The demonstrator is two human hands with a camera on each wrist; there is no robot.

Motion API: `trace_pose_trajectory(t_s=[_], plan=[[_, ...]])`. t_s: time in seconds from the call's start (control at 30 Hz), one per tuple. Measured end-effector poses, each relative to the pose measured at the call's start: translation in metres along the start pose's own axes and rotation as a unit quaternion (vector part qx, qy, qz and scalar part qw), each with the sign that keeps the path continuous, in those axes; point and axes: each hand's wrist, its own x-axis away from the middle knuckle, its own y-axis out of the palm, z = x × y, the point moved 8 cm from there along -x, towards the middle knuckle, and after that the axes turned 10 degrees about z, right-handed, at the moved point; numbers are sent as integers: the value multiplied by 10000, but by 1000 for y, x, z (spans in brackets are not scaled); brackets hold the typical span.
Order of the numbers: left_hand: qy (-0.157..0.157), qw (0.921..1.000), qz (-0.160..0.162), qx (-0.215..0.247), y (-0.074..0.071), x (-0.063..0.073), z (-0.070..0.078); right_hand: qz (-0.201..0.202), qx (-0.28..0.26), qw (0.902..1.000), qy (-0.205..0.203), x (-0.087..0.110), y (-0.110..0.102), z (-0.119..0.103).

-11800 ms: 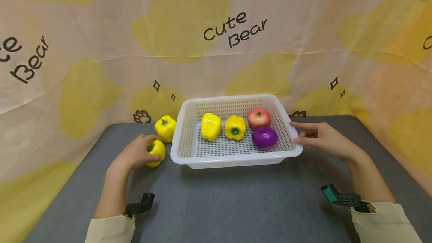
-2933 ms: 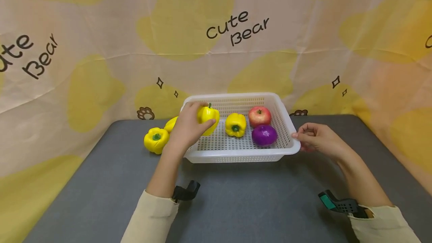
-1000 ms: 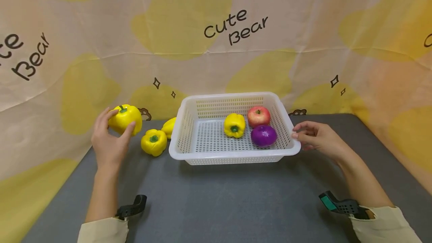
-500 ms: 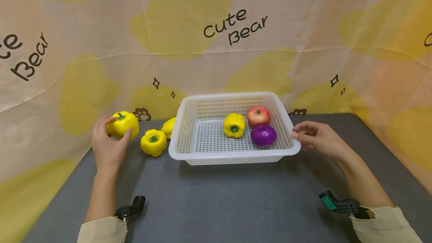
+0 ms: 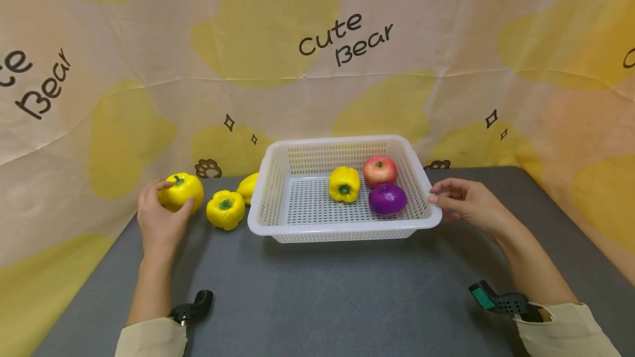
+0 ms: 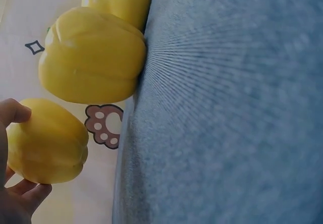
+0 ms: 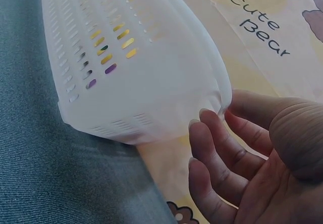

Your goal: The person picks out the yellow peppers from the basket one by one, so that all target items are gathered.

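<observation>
My left hand (image 5: 161, 220) holds a yellow bell pepper (image 5: 188, 193) between thumb and fingers at the far left of the table. In the left wrist view a gap shows between this pepper (image 6: 50, 146) and the tabletop. Just right of it, a second yellow bell pepper (image 5: 225, 211) stands stem up. A third (image 5: 247, 187) is partly hidden behind the basket. My right hand (image 5: 468, 203) pinches the right rim of the white plastic basket (image 5: 342, 230), thumb on the rim and fingertips below it. Inside lie a yellow bell pepper (image 5: 344, 185), a red apple (image 5: 380, 171) and a purple onion (image 5: 388, 199).
A grey cloth covers the table (image 5: 337, 296). Close behind it hangs a printed curtain (image 5: 278, 43) with yellow patches and lettering. Each wrist wears a black strap mount, the left mount (image 5: 193, 306) and the right mount (image 5: 501, 297).
My left hand gripped a bell pepper in the basket's left part, lifted it out and carried it left. Over the last second it has lowered the pepper. The right hand stays at the rim.
</observation>
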Motion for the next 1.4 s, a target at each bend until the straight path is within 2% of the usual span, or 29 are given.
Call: trace_pose_trajectory(t_s=[0.37, 0.67, 1.1, 1.4], plan=[[-307, 9989, -288, -230, 6, 3, -8, 15, 102, 9999, -69, -1, -1, 0], [-616, 9954, -547, -480, 10, 5, -22, 17, 87, 9999, -53, -1, 0, 1], [-677, 9940, -616, -604, 12, 6, -37, 18, 128, 9999, -85, -1, 0, -2], [-809, 9910, -818, -685, 15, 7, -38, -7, 151, 9999, -80, -3, 1, 2]])
